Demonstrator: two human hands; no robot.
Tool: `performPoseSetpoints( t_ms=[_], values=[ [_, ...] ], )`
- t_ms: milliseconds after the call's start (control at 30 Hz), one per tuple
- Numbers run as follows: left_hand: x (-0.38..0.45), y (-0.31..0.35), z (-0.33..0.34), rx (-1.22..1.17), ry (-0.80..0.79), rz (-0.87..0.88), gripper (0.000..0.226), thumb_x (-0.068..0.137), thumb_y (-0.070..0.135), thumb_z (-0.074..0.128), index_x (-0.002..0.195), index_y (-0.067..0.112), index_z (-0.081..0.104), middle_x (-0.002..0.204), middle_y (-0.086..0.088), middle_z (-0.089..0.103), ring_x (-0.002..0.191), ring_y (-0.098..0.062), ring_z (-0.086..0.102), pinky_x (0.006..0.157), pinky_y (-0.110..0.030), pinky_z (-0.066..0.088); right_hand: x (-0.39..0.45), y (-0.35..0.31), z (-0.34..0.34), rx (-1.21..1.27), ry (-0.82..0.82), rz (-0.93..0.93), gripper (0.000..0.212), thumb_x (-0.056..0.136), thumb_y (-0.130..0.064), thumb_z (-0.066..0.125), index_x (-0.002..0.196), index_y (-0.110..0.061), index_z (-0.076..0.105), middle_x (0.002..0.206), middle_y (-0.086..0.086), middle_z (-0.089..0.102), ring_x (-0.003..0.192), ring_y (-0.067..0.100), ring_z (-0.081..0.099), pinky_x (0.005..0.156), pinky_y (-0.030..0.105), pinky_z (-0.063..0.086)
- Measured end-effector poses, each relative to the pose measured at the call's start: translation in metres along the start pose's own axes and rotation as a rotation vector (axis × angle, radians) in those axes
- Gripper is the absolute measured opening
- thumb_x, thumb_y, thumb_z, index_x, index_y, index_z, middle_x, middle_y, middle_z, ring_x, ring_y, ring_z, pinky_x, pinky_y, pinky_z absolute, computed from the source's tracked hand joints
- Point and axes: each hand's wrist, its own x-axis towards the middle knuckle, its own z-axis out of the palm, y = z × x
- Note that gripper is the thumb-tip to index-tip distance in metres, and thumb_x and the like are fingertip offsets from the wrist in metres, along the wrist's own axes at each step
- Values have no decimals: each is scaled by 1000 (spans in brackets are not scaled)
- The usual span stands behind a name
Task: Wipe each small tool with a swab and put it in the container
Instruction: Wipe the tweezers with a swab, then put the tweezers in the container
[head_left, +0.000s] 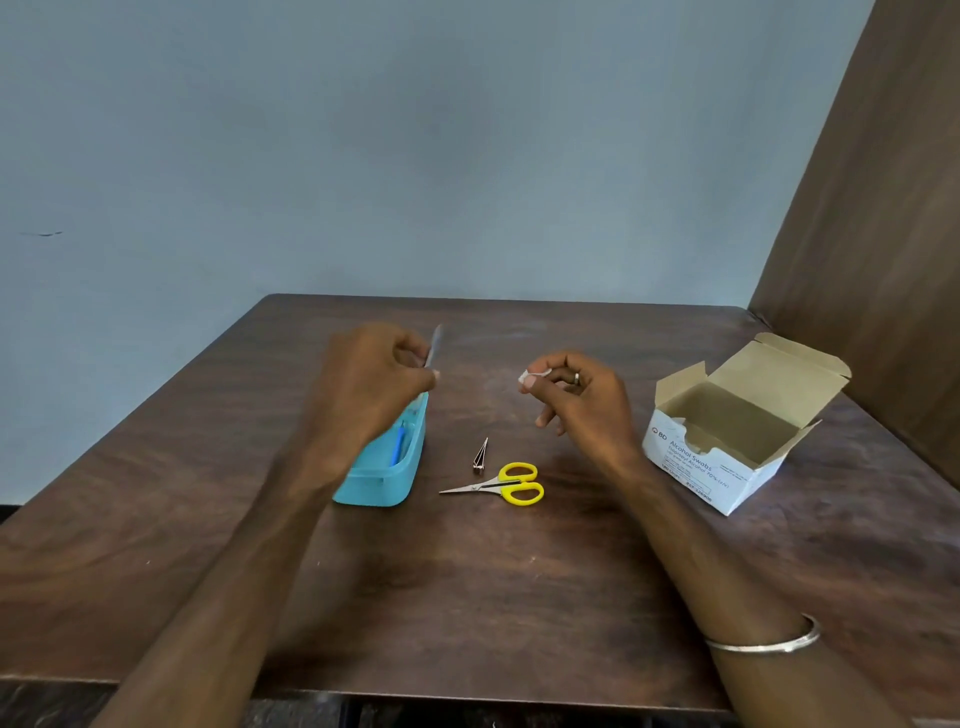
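Blurred thin tool (434, 347) above turquoise container (382, 480); white swab (525, 376) apart.

Dim, soft light; hands perhaps motion-blurred

Dark brown wood-grain table (467, 597); on it a blue plastic container (387, 480) left of centre; small metal nail clipper (480, 457) just beside yellow-handled scissors (506, 486) at centre; opened alcohol swab box (727, 441) at right, flaps up.
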Motion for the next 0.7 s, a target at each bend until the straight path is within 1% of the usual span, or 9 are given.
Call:
performPoseSetpoints(
  t_ms=[67,133,167,233,333,433,500,600,700],
  values=[
    [4,-12,-11,163,-62,-63,17,69,14,82,66,25,69,64,2,71,60,-15,69,72,-40,60,-2,-2,2,-66,-27,-20,16,89,-33,73,85,-18,71,85,0,76,53,30,67,54,26,46],
    [7,-23,-15,276,-158,-146,11,72,15,82,74,21,74,64,-2,72,62,-20,70,72,-42,61,-4,-4,3,-109,-42,-31,27,89,-46,69,79,-21,72,84,-5,77,55,29,68,58,28,48],
    [7,-26,-15,316,-213,-188,9,73,16,82,78,18,76,64,-3,72,62,-21,71,72,-43,61,-5,-5,3,-130,-40,-33,29,89,-48,69,77,-21,72,83,-5,77,54,28,69,58,28,48],
    [5,-29,-11,388,-291,-228,11,74,21,83,81,15,77,66,-5,73,63,-21,72,73,-42,61,-4,-5,4,-152,-34,-32,25,88,-44,71,76,-22,71,81,-6,76,54,28,69,56,26,48],
    [2,-26,-5,481,-340,-223,20,75,27,82,89,14,77,81,-5,75,70,-20,71,75,-39,61,-4,-4,3,-174,-37,-41,20,90,-38,71,77,-23,71,81,-8,76,53,27,68,55,25,47],
    [3,-22,1,593,-361,-191,23,80,24,76,99,13,77,95,-5,74,81,-20,69,76,-35,60,-3,-3,2,-181,-38,-42,17,91,-35,69,79,-24,71,81,-9,76,53,28,68,56,24,46],
    [2,-21,4,622,-379,-190,22,84,21,70,103,11,75,101,-6,72,86,-21,68,77,-34,59,-3,-2,2,-187,-39,-43,17,91,-35,69,79,-25,70,81,-9,76,53,27,68,56,26,47],
    [2,-22,8,639,-389,-203,22,88,19,64,106,9,73,106,-8,71,92,-22,67,81,-35,58,-2,1,1,-214,-50,-54,17,91,-37,69,79,-25,71,82,-8,76,52,23,68,58,29,51],
    [1,-23,8,647,-392,-211,23,89,21,63,107,9,73,106,-8,71,89,-21,66,81,-35,58,0,4,1,-232,-65,-47,14,89,-37,71,80,-27,70,84,-6,76,52,21,69,60,30,52]
  ],
)
